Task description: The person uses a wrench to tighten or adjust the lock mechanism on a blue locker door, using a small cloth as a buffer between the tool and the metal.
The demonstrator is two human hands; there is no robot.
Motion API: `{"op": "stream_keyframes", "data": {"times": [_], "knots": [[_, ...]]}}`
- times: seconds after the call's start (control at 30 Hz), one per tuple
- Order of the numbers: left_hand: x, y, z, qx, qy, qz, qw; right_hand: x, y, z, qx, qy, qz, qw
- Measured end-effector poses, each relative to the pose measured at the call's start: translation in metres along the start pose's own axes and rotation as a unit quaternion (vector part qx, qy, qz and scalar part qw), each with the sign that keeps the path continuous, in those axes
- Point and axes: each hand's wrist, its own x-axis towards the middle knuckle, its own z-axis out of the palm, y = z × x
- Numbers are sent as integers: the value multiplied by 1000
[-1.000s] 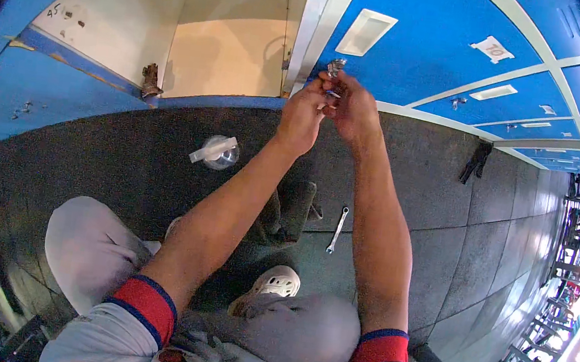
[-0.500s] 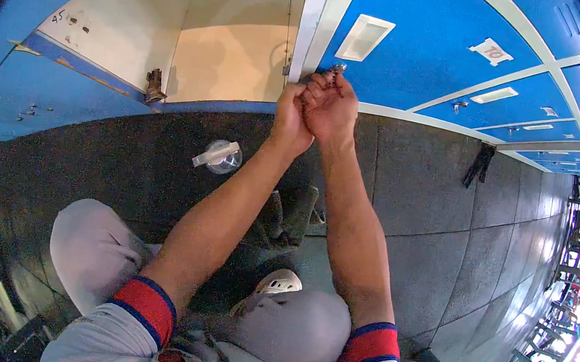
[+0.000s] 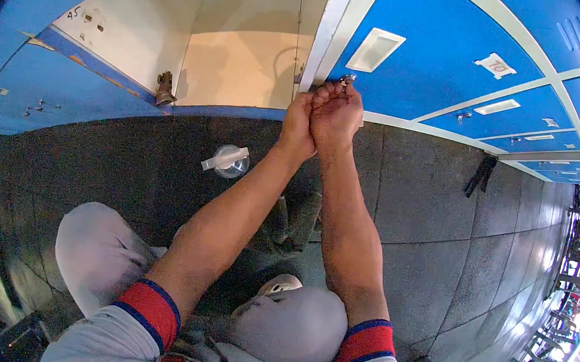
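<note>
My left hand point(image 3: 299, 130) and my right hand point(image 3: 335, 120) are pressed together at the lower corner of a blue locker door point(image 3: 428, 60). The fingers of both are curled in, the right palm turned upward. Just above the right fingertips, a small metal latch point(image 3: 348, 79) sticks out from the door. Whatever lies within the fingers is hidden, and the left fingertips are partly covered. Beside the hands runs the pale door edge point(image 3: 330, 30), with an open locker compartment point(image 3: 239, 66) to its left.
On the black mat floor point(image 3: 418, 197) stands a clear round container with a white strap or handle point(image 3: 227, 162). A dark strap-like item point(image 3: 479, 177) lies near the lockers at right. A brown fixture point(image 3: 164, 88) sits at the compartment's front edge. Gym equipment point(image 3: 570, 288) lines the far right.
The whole view has shifted slightly, so the lockers and container sit a little lower and further right. Both hands stay together at the door corner, fingers still curled.
</note>
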Motion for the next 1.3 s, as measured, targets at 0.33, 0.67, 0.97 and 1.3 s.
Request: {"op": "stream_keyframes", "data": {"times": [0.33,0.67,0.97,1.3], "knots": [[13,-4,-28,-22,-28,3,999,0,0,-6,18,-36,1,999],[-6,-4,-47,617,89,47,781,-6,-20,-2,-825,32,-392,406],[-17,0,6,750,34,414,515,16,-18,-22,-798,32,-492,346],[-23,5,28,787,-20,336,517,14,-29,-25,-800,-22,-479,360]]}}
